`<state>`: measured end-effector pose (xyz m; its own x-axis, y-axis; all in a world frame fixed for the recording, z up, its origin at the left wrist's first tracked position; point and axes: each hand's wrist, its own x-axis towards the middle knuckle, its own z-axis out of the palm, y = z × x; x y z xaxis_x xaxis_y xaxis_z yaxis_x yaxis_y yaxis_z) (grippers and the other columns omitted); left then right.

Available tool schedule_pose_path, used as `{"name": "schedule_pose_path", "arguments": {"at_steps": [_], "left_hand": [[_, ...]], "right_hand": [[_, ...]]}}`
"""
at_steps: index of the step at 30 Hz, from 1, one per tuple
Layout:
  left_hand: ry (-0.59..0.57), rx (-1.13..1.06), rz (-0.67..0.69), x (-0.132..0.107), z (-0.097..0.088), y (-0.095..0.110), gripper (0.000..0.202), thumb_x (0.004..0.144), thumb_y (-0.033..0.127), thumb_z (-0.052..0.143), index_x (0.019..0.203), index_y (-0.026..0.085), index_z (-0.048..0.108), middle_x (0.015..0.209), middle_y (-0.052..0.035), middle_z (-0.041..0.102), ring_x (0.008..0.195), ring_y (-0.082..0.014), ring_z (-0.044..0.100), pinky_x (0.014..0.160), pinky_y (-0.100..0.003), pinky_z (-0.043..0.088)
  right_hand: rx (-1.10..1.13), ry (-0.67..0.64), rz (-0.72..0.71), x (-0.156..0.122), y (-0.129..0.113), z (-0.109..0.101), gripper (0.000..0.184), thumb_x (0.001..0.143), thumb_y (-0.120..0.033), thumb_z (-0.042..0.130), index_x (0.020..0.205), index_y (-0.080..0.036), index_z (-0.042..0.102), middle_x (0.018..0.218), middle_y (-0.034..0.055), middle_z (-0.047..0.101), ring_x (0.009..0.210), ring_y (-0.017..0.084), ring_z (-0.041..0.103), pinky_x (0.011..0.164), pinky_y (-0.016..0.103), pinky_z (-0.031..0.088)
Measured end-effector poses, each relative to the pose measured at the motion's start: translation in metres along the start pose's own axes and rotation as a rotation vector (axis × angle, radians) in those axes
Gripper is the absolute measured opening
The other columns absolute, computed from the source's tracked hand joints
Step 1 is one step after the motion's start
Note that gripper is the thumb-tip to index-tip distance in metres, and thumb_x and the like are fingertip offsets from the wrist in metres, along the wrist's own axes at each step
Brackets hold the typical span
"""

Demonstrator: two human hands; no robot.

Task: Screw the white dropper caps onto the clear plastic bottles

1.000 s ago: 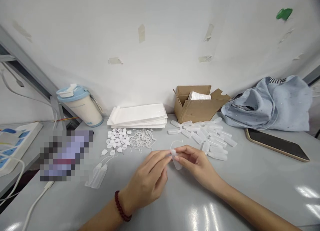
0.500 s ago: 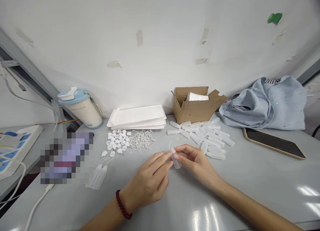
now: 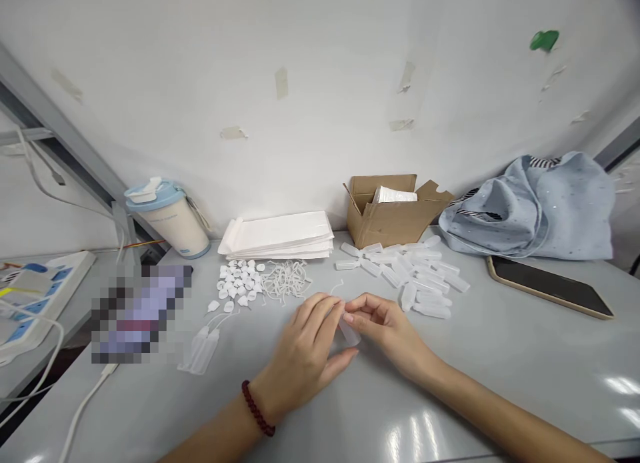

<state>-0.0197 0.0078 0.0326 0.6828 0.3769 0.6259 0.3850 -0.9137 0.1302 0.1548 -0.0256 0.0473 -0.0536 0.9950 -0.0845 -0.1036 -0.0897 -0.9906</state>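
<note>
Between my hands, a small translucent plastic bottle [image 3: 351, 334] slants with its base toward me. A thin white strap [image 3: 338, 286] sticks out past its neck. My right hand [image 3: 387, 326] pinches the bottle near the neck with thumb and fingers. My left hand [image 3: 313, 346] reaches around its other side, fingertips at the neck and thumb spread lower, near the base. The fingers hide the neck itself. Further left lie bottles with straps and caps attached [image 3: 204, 353]. White caps [image 3: 240, 279] and a tangle of white straps [image 3: 287, 279] lie behind my left hand.
Several loose bottles [image 3: 420, 269] lie behind my right hand. Along the wall stand a tumbler [image 3: 173, 223], white padded envelopes [image 3: 277, 233], an open cardboard box [image 3: 400, 223] and a blue cloth bag [image 3: 550, 209]. A phone [image 3: 550, 286] lies right; a power strip [image 3: 47, 303] is left.
My left thumb has moved away from the bottle's side, down toward its base. The left fingers now cover more of the neck, and the strap leans to the side. My right hand keeps its pinch.
</note>
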Motion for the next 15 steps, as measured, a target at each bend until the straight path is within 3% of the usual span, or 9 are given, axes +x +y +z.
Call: {"name": "schedule_pose_path", "arguments": {"at_steps": [5,10,15], "left_hand": [[0.086,0.075,-0.049,0.003,0.001,0.009,0.044,0.083,0.017,0.062,0.122,0.002,0.049,0.11,-0.0192,0.06,0.11,-0.0317,0.05,0.09,-0.049,0.052],[0.096,-0.062,-0.101,0.007,-0.002,0.01,0.042,0.08,0.014,0.061,0.12,0.008,0.05,0.108,-0.0148,0.061,0.108,-0.028,0.052,0.092,-0.047,0.051],[-0.028,-0.135,-0.125,0.003,-0.033,-0.006,0.043,0.08,0.019,0.064,0.121,0.016,0.052,0.115,-0.0117,0.062,0.113,-0.0267,0.05,0.096,-0.045,0.048]], "right_hand": [[0.045,0.026,-0.008,0.0,-0.002,0.003,0.021,0.076,-0.037,0.071,0.083,-0.018,0.064,0.079,0.0012,0.07,0.078,0.015,0.063,0.074,0.027,0.047],[0.055,0.026,-0.044,-0.001,-0.002,0.005,0.025,0.074,-0.04,0.072,0.082,-0.018,0.064,0.079,0.0024,0.071,0.08,0.017,0.065,0.078,0.03,0.047],[-0.039,0.04,-0.07,-0.004,-0.004,0.002,0.027,0.077,-0.044,0.068,0.082,-0.018,0.064,0.084,0.0053,0.072,0.087,0.021,0.067,0.083,0.034,0.046]]}}
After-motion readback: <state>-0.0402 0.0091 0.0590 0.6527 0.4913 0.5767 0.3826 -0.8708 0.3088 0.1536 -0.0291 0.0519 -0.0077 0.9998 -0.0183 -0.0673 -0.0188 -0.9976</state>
